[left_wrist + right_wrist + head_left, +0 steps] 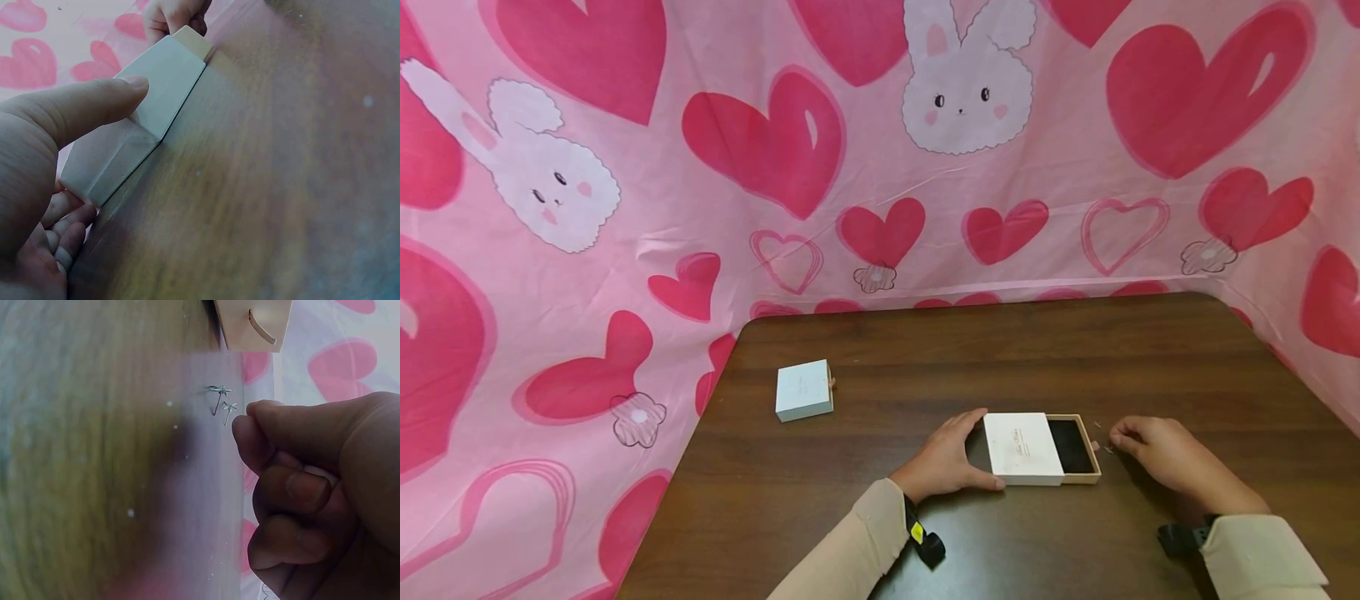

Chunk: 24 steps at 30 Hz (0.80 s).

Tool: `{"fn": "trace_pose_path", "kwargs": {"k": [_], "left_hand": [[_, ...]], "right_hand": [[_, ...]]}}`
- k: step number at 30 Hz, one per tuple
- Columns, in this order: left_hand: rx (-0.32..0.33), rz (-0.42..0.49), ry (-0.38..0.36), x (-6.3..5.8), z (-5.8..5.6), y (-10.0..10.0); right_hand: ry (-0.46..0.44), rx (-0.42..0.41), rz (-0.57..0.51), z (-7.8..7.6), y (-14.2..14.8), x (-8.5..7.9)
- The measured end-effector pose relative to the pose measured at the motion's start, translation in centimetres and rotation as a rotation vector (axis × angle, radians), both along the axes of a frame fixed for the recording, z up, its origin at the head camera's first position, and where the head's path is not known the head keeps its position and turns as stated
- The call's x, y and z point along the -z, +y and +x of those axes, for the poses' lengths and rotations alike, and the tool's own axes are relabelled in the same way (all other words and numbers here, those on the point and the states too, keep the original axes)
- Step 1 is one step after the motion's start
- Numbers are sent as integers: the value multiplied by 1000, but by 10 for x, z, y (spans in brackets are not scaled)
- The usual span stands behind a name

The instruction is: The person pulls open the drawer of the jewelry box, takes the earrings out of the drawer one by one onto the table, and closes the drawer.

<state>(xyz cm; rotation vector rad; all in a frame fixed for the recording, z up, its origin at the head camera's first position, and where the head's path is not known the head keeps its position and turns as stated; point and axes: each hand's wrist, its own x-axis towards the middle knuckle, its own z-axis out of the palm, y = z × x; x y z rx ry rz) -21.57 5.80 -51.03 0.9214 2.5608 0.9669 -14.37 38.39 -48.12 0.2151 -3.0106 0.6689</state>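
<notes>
A white jewelry box (1021, 450) lies on the table with its drawer (1074, 448) slid partly out to the right, showing a black insert. My left hand (946, 461) grips the box's left end, thumb (122, 103) on the near side and fingers at the far corner. Just beyond the drawer's ribbon pull (261, 327), two small silvery stud earrings (219, 391) rest on the tabletop. Beside them is my right hand (1167, 450), thumb and index fingertips brought together and the other fingers curled. Nothing shows between those fingertips, which are close to the nearer earring (229, 408).
A second, closed pale box (805, 390) with a ribbon pull stands at the back left of the brown wooden table (970, 358). Pink cloth (715, 208) printed with hearts and rabbits hangs behind and along the sides. Both wrists wear black straps.
</notes>
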Motion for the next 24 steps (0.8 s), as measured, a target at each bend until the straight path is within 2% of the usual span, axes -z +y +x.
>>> {"fn": "trace_pose_path", "kwargs": {"k": [6, 16, 24], "left_hand": [[0, 1, -3, 0, 0, 0], [-3, 21, -10, 1, 0, 0], [-1, 19, -14, 2, 0, 0]], "right_hand": [[-6, 4, -14, 0, 0, 1], [39, 48, -49, 2, -2, 0], [12, 81, -79, 2, -4, -4]]}}
